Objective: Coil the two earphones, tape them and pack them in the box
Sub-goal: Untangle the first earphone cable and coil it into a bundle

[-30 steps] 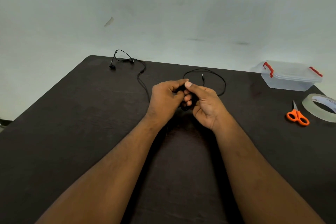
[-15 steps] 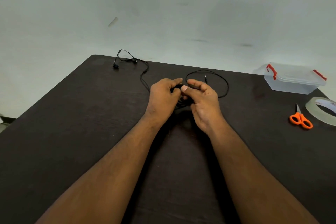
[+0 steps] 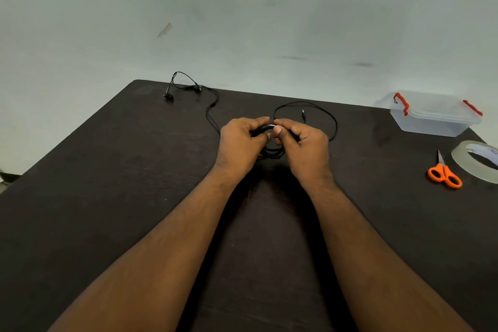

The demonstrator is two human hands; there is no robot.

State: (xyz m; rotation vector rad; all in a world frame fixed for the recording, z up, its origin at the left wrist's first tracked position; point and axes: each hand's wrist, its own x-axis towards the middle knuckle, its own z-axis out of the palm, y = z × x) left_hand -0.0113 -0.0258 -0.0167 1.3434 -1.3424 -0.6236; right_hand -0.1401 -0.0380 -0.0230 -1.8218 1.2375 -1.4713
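**Black earphone cable gathered between both hands at the table's middle**

A small coil of black earphone cable (image 3: 272,152) is held between the two hands, roughly at the middle of the dark table (image 3: 107,197). The left hand (image 3: 239,143) is curled around the coil's left side, its thumb and fingers pinched on the strands. The right hand (image 3: 304,143) is closed on the coil's right side, with the thumb pressed over the cable near the top. The lower part of the coil is seen hanging between the palms, just above the table top; whether it touches the surface cannot be told.

From the coil, a loose loop of the same cable (image 3: 332,122) is laid out on the table beyond the right hand, and its plug (image 3: 303,114) is seen inside that loop. A second stretch of black cable (image 3: 211,113) is run from behind the left hand toward the table's far left corner, where earbuds (image 3: 169,97) are resting near the edge. Whether this stretch belongs to the held earphone or to the other one cannot be told.

At the table's far right edge a clear plastic box (image 3: 433,118) with red latches is placed, its lid on. Nearer than the box, orange-handled scissors (image 3: 444,174) are laid flat, and a roll of clear tape (image 3: 474,167) is set just beside them, partly cut off by the frame edge.
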